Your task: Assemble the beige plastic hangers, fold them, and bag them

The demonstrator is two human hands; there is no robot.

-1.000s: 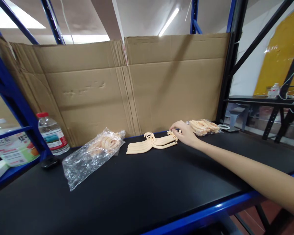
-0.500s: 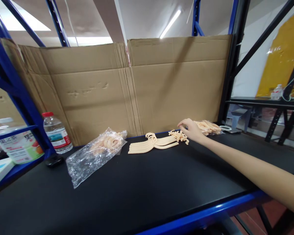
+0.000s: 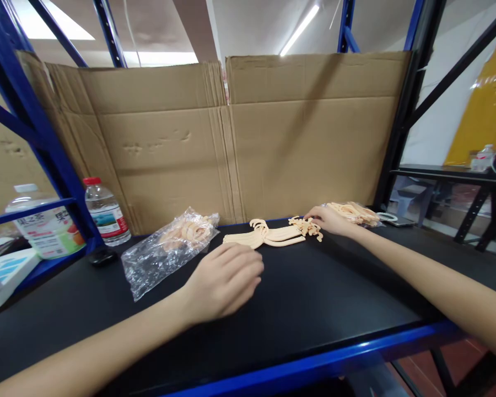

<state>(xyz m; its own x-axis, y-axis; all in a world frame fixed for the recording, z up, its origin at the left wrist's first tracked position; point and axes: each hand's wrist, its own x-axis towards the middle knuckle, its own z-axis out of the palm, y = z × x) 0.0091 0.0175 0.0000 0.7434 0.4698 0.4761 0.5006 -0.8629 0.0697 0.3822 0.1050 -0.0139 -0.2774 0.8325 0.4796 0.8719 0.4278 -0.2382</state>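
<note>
Long cream strips [image 3: 281, 237] lie side by side near the cardboard, with curled ends at their middle. My right hand [image 3: 330, 219] is at a small pile of short cream pieces [image 3: 307, 226]; its fingertips touch the pile, and whether they pinch a piece is too small to tell. In front of the strips' left end, my left hand [image 3: 225, 278] hovers over the black table, fingers bent and close together, with their tips partly hidden. Left of the strips lies a clear plastic bag [image 3: 169, 251] with cream pieces inside. Another bag of cream strips [image 3: 353, 213] is beyond my right hand.
Cardboard panels [image 3: 173, 143] close off the back of the black table [image 3: 306, 298]. At the left are a red-capped bottle [image 3: 107, 218], a black mouse [image 3: 102, 256] and a large white-capped jug [image 3: 49, 237]. A white ring [image 3: 387, 216] lies at the back right.
My left hand has come into view from the lower left and covers part of the strips. My right hand has lowered onto the small pieces. The view has shifted slightly.
</note>
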